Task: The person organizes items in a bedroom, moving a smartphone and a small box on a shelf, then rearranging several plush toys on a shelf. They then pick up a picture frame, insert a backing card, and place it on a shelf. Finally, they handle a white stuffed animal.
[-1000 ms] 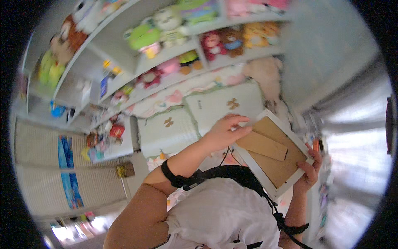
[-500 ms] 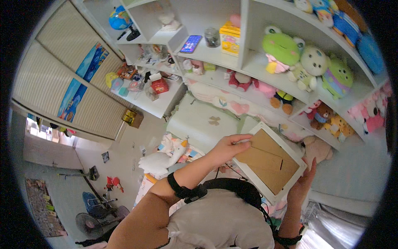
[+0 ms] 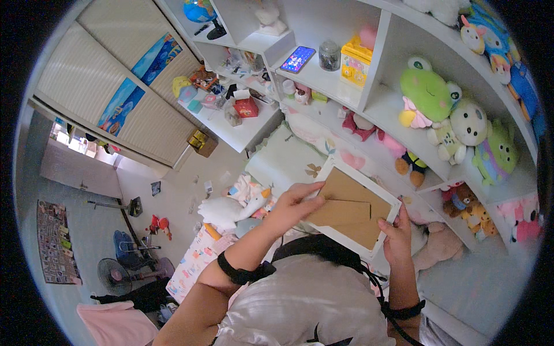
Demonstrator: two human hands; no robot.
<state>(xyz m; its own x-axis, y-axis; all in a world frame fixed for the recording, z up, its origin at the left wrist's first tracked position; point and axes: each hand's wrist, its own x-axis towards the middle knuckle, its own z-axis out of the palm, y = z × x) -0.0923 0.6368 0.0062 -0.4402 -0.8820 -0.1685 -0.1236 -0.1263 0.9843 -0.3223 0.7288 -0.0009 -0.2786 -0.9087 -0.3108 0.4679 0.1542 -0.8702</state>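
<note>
A white picture frame (image 3: 353,214) is held in front of me with its brown board back facing up. A stand flap cut from the same board lies flat against that back. My left hand (image 3: 297,205) grips the frame's left side, with fingers resting over the border onto the board. At the right side my right hand (image 3: 399,236) is closed round the border, its thumb on top near the corner. The front of the frame is turned away and hidden.
Shelves ahead carry plush toys (image 3: 427,92), a phone (image 3: 298,59), a glass jar (image 3: 329,55) and a yellow box (image 3: 356,61). Beyond the frame is a bed with a pale green pillow (image 3: 285,158). A white goose plush (image 3: 225,212) lies to the left, past it a fan (image 3: 115,275).
The frame has tilted and moved slightly left and up in view. My right thumb now lies over its border. The whole view has shifted as my head turned.
</note>
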